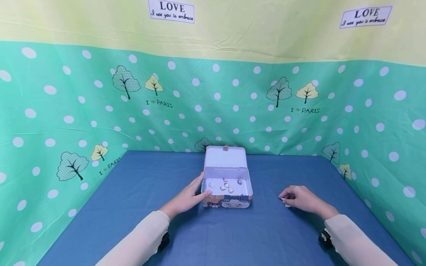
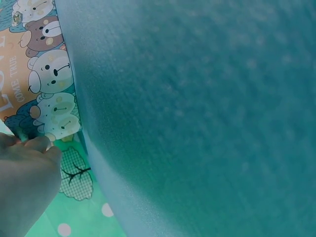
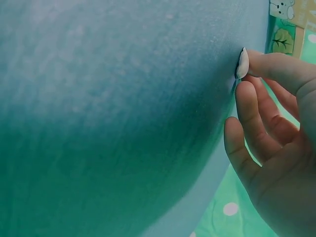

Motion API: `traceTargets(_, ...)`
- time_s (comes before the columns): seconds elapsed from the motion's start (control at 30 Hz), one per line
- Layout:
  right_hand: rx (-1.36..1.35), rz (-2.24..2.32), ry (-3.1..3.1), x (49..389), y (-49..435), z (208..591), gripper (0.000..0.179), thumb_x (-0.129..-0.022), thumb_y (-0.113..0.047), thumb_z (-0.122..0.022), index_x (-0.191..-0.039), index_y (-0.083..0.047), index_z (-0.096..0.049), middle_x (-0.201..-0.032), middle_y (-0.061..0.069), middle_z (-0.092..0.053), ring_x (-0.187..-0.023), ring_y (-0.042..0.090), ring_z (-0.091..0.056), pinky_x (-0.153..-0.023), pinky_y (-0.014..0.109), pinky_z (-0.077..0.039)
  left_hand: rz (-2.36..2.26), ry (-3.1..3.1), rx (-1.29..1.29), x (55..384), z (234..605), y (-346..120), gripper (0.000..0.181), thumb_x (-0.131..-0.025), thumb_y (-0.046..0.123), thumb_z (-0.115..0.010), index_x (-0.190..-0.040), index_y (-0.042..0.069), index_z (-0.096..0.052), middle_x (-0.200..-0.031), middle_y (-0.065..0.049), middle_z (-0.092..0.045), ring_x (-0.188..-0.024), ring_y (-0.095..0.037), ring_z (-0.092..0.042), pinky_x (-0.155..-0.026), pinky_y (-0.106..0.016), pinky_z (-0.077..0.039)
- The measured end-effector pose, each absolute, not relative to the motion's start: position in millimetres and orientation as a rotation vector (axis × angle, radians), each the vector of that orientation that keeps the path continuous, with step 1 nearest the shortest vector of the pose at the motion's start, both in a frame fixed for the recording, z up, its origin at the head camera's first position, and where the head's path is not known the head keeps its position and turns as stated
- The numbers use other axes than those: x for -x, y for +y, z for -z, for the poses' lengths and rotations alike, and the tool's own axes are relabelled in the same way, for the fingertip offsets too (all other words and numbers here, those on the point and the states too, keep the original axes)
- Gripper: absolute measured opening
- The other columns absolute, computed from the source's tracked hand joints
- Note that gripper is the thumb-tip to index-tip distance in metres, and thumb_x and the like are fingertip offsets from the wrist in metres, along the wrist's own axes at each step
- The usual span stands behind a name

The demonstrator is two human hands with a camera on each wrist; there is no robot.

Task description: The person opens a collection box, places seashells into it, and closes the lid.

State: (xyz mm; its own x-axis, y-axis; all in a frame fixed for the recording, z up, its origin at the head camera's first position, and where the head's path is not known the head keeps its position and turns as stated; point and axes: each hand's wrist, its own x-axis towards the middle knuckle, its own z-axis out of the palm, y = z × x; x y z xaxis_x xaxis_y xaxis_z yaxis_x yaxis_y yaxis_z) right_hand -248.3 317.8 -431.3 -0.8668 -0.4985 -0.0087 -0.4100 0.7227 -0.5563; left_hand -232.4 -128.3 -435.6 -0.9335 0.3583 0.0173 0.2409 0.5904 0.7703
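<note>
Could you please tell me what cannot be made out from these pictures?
Large lettering on the box: left wrist view, cut off by left edge.
Small pieces inside it: head view, too small to identify.
Pale piece in the right hand: head view, partly hidden by that hand.

The word "LOVE" is printed in dark capitals on two bordered white panels (image 1: pixel 171 11) on the yellow band (image 1: pixel 266 40) of the backdrop; beneath it on each, "I see you to embrace" is written in script. On the green part (image 1: pixel 236 66), "I PARIS", with a green heart set between, is repeated three times, each time below a yellow tree (image 1: pixel 307 92); the leftmost is printed at a slant. In the left wrist view, "COME TRUE" is read sideways on the box (image 2: pixel 52 74); the larger letters beside it are cut off by the picture's edge.
</note>
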Motion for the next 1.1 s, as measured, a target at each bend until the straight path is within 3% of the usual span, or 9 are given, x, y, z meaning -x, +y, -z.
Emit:
traceTargets(0.3, 0.739, 0.822, 2.803, 249, 318, 431, 0.012, -0.094, -0.011, -0.071, -0.104, -0.012, -0.077, -0.102, -0.001, -0.069, -0.08, 0.005, -0.059, -0.066, 0.026, -0.051, -1.259, 2.677, -0.5, 232, 435, -127, 0.089, -0.098, 0.055, -0.058, -0.163, 0.02, -0.009, -0.166, -0.008, -0.014, -0.15, -0.031, -0.016, -0.117, -0.056, -0.021)
traceTargets(0.83, 0.808, 0.835, 2.857, 253, 302, 403, 0.014, -0.095, -0.01, -0.07, -0.107, -0.006, -0.076, -0.09, -0.008, -0.066, -0.077, 0.008, -0.059, -0.066, 0.027, -0.053, -1.274, 2.665, -0.485, 232, 437, -128, 0.088, -0.098, 0.054, -0.059, -0.163, 0.022, -0.009, -0.166, -0.006, -0.014, -0.15, -0.031, -0.015, -0.116, -0.057, -0.021)
traceTargets(1.1, 0.801, 0.834, 2.876, 257, 289, 390, 0.014, -0.095, -0.011, -0.071, -0.108, -0.011, -0.076, -0.091, -0.01, -0.066, -0.08, 0.01, -0.06, -0.07, 0.029, -0.054, -1.266, 2.667, -0.493, 234, 438, -128, 0.089, -0.098, 0.054, -0.059, -0.163, 0.022, -0.008, -0.167, -0.007, -0.013, -0.15, -0.031, -0.015, -0.116, -0.057, -0.021)
